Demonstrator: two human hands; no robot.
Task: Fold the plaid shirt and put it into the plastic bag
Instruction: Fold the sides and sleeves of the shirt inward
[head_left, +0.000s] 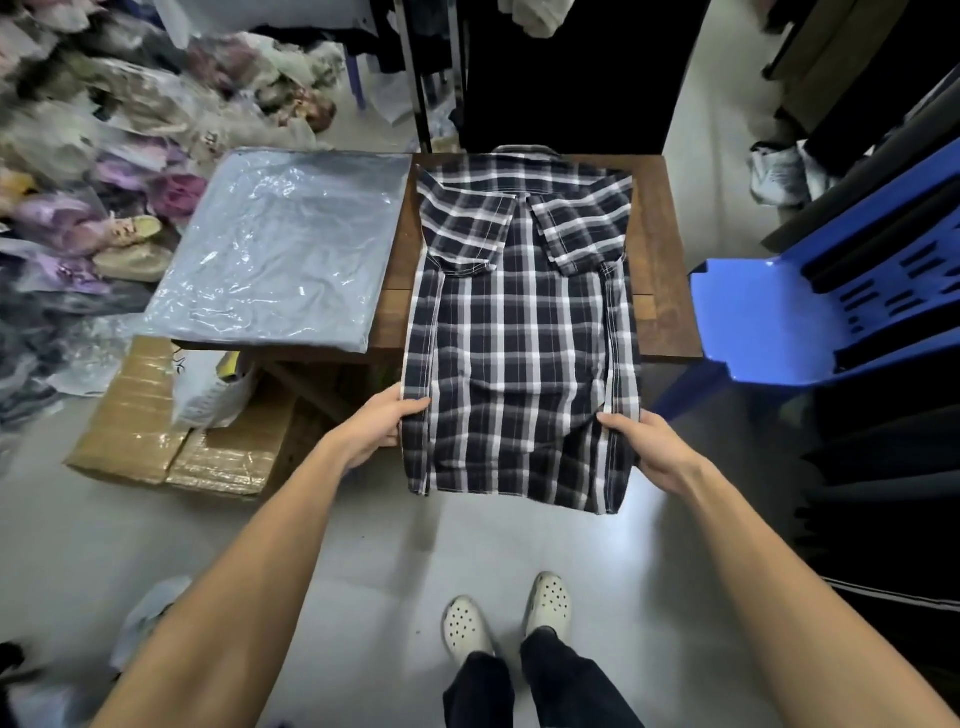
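Note:
The plaid shirt (519, 322), dark navy with white checks, lies face down on a small wooden table (660, 249), collar at the far edge. Both sides and the short sleeves are folded in over its back. Its lower part hangs off the table's near edge. My left hand (382, 421) grips the shirt's left edge near the hem, and my right hand (641, 447) grips the right edge at the same height. The clear plastic bag (280, 249) lies flat to the left of the shirt, partly over the table's left side.
A blue plastic chair (810, 317) stands right of the table. Taped cardboard boxes (156, 431) sit on the floor under the bag. Piles of bagged clothes (93, 171) fill the left. Dark garments hang behind the table and at the right. My feet (509, 613) are on the grey floor.

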